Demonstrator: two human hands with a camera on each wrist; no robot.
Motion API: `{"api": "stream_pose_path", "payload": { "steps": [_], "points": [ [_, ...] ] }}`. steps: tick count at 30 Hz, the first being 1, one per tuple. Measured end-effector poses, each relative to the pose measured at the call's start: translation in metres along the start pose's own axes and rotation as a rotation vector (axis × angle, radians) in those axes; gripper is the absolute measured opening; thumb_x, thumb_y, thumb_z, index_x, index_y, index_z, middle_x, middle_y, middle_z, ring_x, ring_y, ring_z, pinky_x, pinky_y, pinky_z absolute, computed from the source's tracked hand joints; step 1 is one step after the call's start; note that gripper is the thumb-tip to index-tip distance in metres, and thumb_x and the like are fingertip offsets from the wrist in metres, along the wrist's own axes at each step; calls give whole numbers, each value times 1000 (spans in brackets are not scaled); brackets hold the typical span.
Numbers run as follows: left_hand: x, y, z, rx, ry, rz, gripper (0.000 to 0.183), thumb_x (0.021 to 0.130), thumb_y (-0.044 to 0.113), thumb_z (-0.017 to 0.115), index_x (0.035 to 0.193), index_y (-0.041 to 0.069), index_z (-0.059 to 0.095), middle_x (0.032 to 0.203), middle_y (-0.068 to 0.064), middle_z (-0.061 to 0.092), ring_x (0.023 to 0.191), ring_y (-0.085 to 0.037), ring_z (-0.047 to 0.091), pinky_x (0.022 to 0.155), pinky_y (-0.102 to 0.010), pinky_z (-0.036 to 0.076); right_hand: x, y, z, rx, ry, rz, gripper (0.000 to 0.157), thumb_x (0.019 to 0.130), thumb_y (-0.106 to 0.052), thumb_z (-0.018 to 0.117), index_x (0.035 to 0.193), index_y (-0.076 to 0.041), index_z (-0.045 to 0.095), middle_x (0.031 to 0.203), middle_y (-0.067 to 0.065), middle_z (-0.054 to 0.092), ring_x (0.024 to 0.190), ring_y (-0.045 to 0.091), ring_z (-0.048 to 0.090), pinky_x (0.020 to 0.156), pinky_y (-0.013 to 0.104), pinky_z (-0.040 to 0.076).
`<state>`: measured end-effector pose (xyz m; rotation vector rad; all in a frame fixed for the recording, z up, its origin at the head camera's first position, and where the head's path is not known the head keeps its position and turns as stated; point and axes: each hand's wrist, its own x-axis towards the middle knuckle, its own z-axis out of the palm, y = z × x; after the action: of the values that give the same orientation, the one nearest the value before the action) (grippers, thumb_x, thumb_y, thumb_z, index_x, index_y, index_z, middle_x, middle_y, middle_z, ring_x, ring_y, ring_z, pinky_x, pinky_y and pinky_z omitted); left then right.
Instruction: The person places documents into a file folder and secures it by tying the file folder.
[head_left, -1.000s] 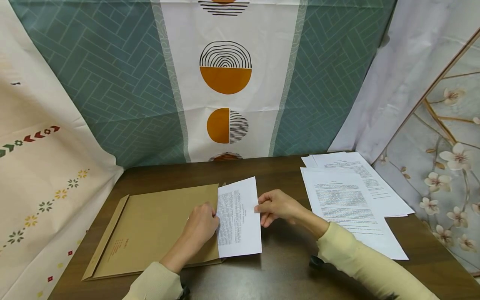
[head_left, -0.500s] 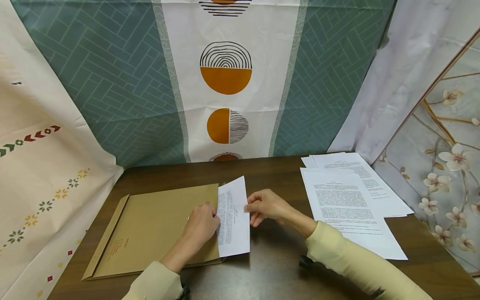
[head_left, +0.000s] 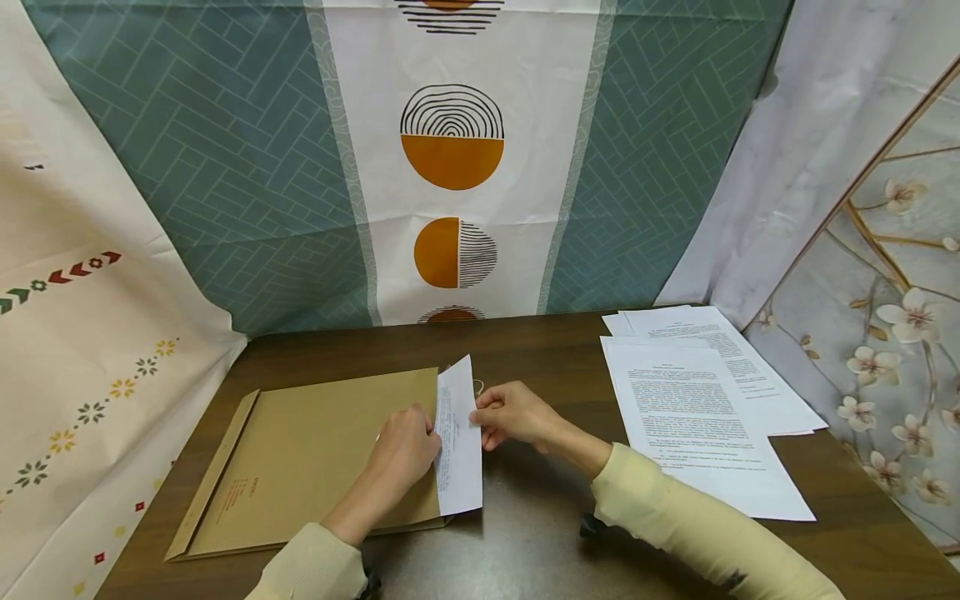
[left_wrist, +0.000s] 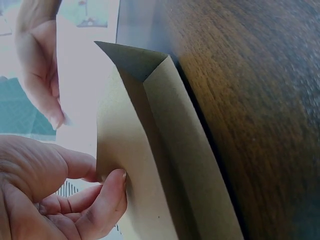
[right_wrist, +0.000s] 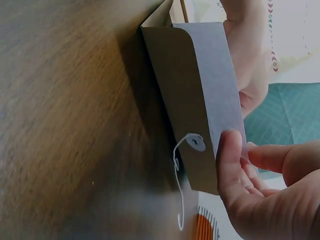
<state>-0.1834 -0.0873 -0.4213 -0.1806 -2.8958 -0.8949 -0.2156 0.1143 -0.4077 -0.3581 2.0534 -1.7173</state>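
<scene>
A brown kraft envelope (head_left: pixel 322 450) lies on the dark wooden table, its mouth toward the right. My left hand (head_left: pixel 405 450) pinches the upper edge of that mouth between thumb and fingers, holding it raised. A white printed sheet (head_left: pixel 459 467) sticks out of the mouth, most of it hidden inside. My right hand (head_left: pixel 513 415) pinches the sheet's outer edge; the right wrist view shows its thumb (right_wrist: pixel 230 160) on one face and fingers on the other. On the envelope's flap sits a round button (right_wrist: pixel 195 142) with a white string (right_wrist: pixel 181 195) hanging from it.
At the right of the table lie loose printed sheets (head_left: pixel 693 417), with more printed papers (head_left: pixel 765 392) partly under them at the back. Patterned cloth (head_left: pixel 457 167) hangs behind the table, with other cloths at both sides.
My right hand has moved left with the sheet, and less of the sheet now shows outside the envelope. The left hand has stayed at the envelope's mouth. The string has come into view.
</scene>
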Motion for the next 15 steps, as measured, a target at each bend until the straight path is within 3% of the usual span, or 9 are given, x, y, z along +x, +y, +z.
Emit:
{"api": "stream_pose_path", "payload": {
  "steps": [10,15],
  "points": [
    [-1,-1,-1,-6,3,6,15,77,-5,64,72,6,56,66,-4,53,60,-20,48,52,-32,37,5,-1,9,-22,8,-14,13,97,1,66,105,10,66,70,8,66,56,14,64,62,36,60],
    [-1,-2,-2,0,-2,12,10,77,-3,64,75,4,58,67,-5,54,60,-21,50,53,-33,40,7,0,10,-11,-25,-15,15,97,0,65,107,11,66,72,9,66,57,14,64,57,30,58]
  ]
}}
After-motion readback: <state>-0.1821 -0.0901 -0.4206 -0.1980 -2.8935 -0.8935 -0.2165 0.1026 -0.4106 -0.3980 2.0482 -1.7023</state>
